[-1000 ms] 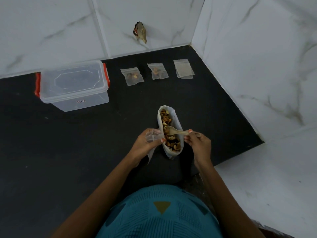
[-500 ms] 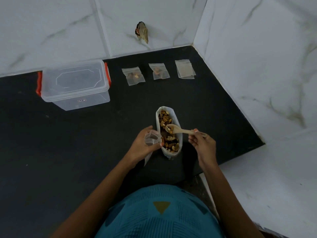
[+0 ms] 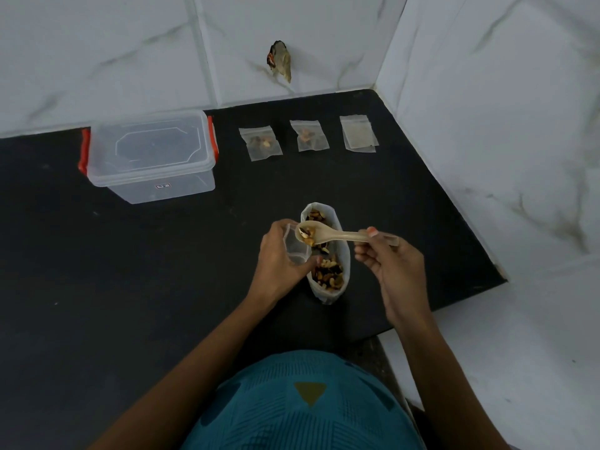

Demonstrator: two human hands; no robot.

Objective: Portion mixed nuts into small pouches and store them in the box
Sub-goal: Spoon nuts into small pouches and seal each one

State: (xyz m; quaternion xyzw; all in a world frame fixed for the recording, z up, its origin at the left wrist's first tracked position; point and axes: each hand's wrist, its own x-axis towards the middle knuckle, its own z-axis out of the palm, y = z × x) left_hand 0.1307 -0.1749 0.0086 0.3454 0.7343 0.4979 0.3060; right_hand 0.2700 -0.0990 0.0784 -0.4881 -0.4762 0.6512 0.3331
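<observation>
An open bag of mixed nuts [image 3: 328, 271] stands on the black counter [image 3: 162, 287]. My left hand [image 3: 279, 261] grips a small clear pouch [image 3: 296, 246], mouth open, beside the bag's left edge. My right hand [image 3: 388, 271] pinches the handle of a beige spoon [image 3: 328, 235]; its bowl carries nuts and hovers at the pouch's mouth. Farther back lie two small pouches with nuts, one on the left [image 3: 261, 142] and one in the middle [image 3: 308, 136], plus flat empty pouches [image 3: 358, 134]. The clear lidded box [image 3: 149, 155] with red clips sits at the back left.
White marble wall tiles [image 3: 487, 108] close off the back and right of the counter. A small dark hole or fitting [image 3: 281, 60] marks the back wall. The counter's front right edge drops to a white surface [image 3: 503, 336].
My right hand lifted the spoon out of the nut bag and carried it left with nuts to the pouch's mouth. My left hand raised the pouch slightly.
</observation>
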